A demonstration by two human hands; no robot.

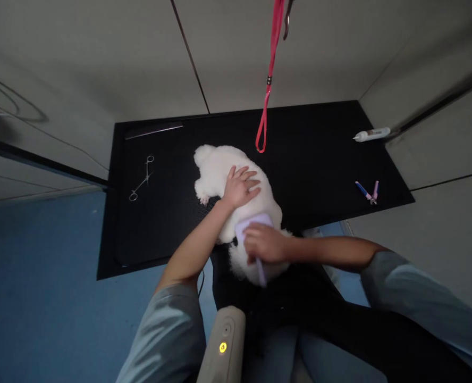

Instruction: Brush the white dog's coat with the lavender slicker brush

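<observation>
Right hand (264,243) fingers are closing around a lavender slicker brush (255,227), pressing it into the rump of a small white dog (220,170) lying mid-table. At eleven o'clock, the left hand (239,187) is resting spread flat on its back. The red grooming loop (264,111) is dangling unattached at twelve, so the dog could bolt off the black table (315,159) if bristles snag.

We're in a pet grooming salon, folks. A black rubber-matted worktop (308,159) fills the corner, a small white dog (220,170) lying at its middle. Above the dog dangles a pink grooming loop (264,114). Left of the dog lie steel forceps (142,178); right of it, nail clippers (368,192) and a white tube (372,134). A lilac brush (254,226) rests on its coat.
</observation>
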